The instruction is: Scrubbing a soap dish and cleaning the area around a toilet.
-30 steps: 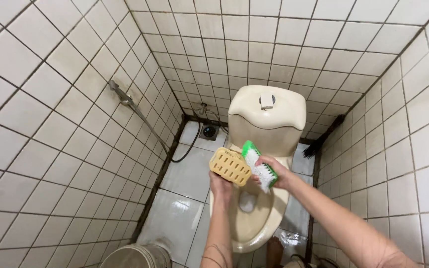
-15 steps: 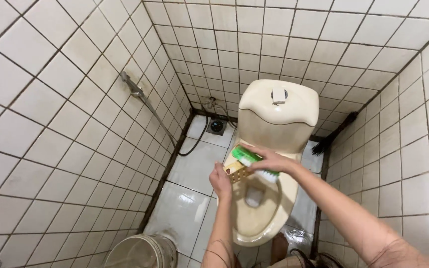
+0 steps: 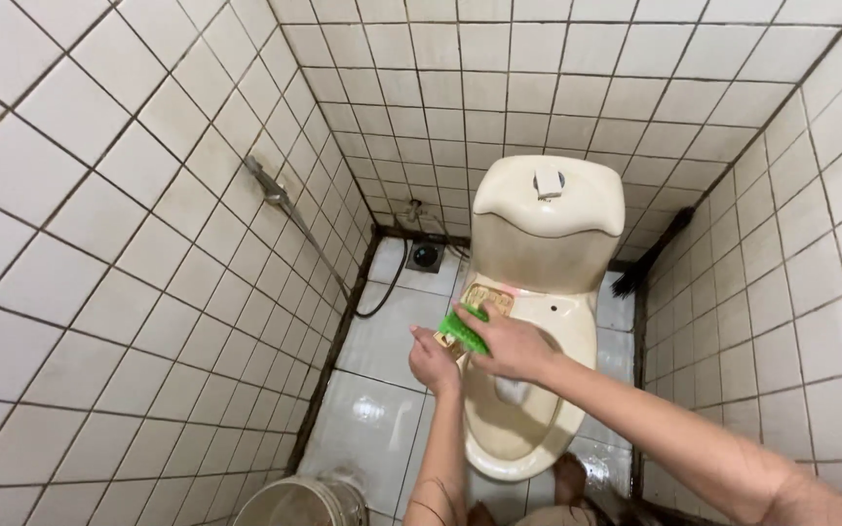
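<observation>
A yellow soap case (image 3: pixel 484 298) is being steadied on the bowl's (image 3: pixel 577 336) left rim by the left hand (image 3: pixel 435 358), closed on its near end. A green brush (image 3: pixel 464 328) is being gripped in the right hand (image 3: pixel 509 343), palm down over the case, forearm stretched in from the lower right. Scrubbing seems to be starting; firm strokes along the rim are being called for next.

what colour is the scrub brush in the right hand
Bright green scrub brush, gripped by the right hand; the head view shows it.
</observation>
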